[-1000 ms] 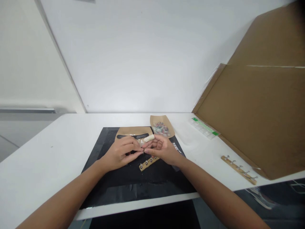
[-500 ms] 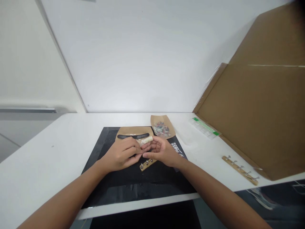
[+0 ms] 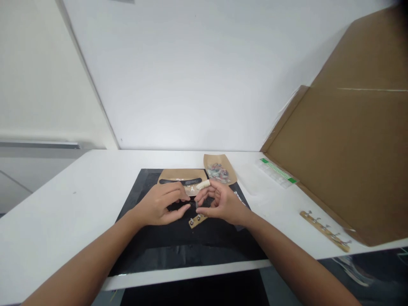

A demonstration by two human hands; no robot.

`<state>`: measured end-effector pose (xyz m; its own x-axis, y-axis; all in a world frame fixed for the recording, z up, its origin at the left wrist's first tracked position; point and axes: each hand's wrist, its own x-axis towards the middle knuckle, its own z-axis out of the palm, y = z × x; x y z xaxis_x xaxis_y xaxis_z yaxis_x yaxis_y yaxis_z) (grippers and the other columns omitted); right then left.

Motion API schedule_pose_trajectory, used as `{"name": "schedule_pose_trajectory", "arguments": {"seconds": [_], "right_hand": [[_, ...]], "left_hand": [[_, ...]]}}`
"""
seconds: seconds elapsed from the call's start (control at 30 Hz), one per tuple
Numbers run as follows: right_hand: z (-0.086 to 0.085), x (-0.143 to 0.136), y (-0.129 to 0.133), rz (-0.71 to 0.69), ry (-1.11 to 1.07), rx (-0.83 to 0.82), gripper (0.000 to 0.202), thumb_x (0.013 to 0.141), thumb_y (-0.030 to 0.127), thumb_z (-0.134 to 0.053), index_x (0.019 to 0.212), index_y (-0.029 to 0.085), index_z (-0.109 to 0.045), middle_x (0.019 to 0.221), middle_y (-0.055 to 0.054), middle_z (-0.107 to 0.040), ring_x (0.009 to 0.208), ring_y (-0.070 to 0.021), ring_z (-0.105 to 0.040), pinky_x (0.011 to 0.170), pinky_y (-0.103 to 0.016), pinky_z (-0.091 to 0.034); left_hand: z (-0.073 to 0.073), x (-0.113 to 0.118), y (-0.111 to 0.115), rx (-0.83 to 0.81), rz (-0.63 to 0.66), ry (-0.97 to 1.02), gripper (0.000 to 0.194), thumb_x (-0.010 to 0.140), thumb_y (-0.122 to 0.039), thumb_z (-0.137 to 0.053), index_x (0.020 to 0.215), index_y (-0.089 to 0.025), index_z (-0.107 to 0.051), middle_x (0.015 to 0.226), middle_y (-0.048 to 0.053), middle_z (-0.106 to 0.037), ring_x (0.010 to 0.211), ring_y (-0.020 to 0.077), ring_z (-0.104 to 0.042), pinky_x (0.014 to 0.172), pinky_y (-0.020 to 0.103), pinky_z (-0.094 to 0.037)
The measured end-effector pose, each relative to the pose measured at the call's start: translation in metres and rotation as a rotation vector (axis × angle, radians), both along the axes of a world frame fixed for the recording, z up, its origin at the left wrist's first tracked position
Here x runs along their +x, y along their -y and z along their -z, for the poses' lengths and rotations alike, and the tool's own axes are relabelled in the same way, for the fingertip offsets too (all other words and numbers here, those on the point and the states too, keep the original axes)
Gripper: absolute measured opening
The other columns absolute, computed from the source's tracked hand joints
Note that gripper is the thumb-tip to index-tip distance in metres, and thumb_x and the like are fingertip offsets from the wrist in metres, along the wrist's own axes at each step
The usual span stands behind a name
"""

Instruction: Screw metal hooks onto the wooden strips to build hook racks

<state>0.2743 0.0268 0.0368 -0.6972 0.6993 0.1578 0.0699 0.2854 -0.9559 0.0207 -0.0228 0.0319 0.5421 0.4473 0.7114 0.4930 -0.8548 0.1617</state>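
Over the black mat (image 3: 153, 246), my left hand (image 3: 162, 203) is open, its thumb and fingertips apart with nothing visible between them. My right hand (image 3: 223, 204) faces it, pinching a small thin greyish piece (image 3: 196, 205) whose kind is too small to tell. A cream finger cot (image 3: 203, 185) covers its index fingertip. Just below the hands lies a short wooden strip with round metal studs (image 3: 198, 220), its right part hidden by my right hand. Behind the fingers, a brown paper pouch (image 3: 164, 174) bears a curved black strip (image 3: 180, 182) and small white bits (image 3: 191, 189).
At the back, a kraft pouch (image 3: 228, 163) shows small packed parts through its window. White labels (image 3: 237, 196) lie partly behind my right hand. To the right are a green-and-clear case (image 3: 277, 172), a wooden rack with metal hooks (image 3: 325, 230) and a large cardboard sheet (image 3: 344, 148).
My hands have parted: the left fingertips have drawn away from the right and spread. The small greyish piece now shows in my right fingers. The view has shifted slightly.
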Motion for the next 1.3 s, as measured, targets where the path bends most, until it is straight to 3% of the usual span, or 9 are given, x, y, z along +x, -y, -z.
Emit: {"name": "schedule_pose_trajectory", "arguments": {"seconds": [0.1,0.33,0.7,0.9,1.3], "right_hand": [[-0.006,0.004,0.005,-0.046,0.113,0.153,0.040,0.078,0.029,-0.090,0.102,0.022,-0.059,0.106,-0.005,-0.077,0.092,-0.0186,-0.075,0.054,-0.023,-0.050],[-0.008,0.003,0.016,-0.159,0.368,0.509,0.030,0.080,0.018,-0.084,0.103,0.023,-0.066,0.104,0.000,-0.076,0.096,-0.0198,-0.072,0.086,-0.032,-0.054],[-0.009,-0.002,0.027,-0.103,0.505,0.570,0.028,0.088,0.018,-0.072,0.112,0.021,-0.057,0.112,-0.003,-0.076,0.098,-0.0223,-0.074,0.083,-0.033,-0.053],[-0.009,-0.003,0.028,-0.131,0.552,0.649,0.024,0.093,0.020,-0.066,0.115,0.021,-0.056,0.116,-0.007,-0.077,0.102,-0.0272,-0.075,0.082,-0.037,-0.053],[-0.008,-0.005,0.026,-0.157,0.571,0.678,0.022,0.094,0.019,-0.065,0.115,0.020,-0.057,0.115,-0.007,-0.076,0.101,-0.0258,-0.075,0.081,-0.036,-0.053]], "left_hand": [[0.000,-0.005,-0.001,-0.013,-0.003,-0.003,0.013,0.096,-0.019,-0.067,0.109,-0.018,-0.065,0.089,0.007,-0.069,0.075,0.0168,-0.063,0.062,0.028,-0.052],[-0.002,-0.008,-0.003,-0.031,-0.003,-0.092,0.010,0.096,-0.026,-0.064,0.101,-0.018,-0.067,0.085,0.006,-0.069,0.066,0.0152,-0.062,0.056,0.026,-0.049],[0.001,-0.014,-0.007,0.096,-0.097,-0.117,0.014,0.096,-0.022,-0.063,0.082,-0.020,-0.064,0.070,0.001,-0.065,0.059,0.0145,-0.058,0.052,0.028,-0.039],[0.002,-0.014,-0.008,0.099,-0.103,-0.126,0.018,0.097,-0.022,-0.062,0.078,-0.020,-0.063,0.068,0.000,-0.064,0.057,0.0141,-0.057,0.051,0.028,-0.039],[0.004,-0.012,-0.008,0.053,-0.076,-0.161,0.022,0.097,-0.021,-0.059,0.075,-0.020,-0.061,0.068,0.001,-0.062,0.057,0.0138,-0.056,0.052,0.028,-0.040]]}}
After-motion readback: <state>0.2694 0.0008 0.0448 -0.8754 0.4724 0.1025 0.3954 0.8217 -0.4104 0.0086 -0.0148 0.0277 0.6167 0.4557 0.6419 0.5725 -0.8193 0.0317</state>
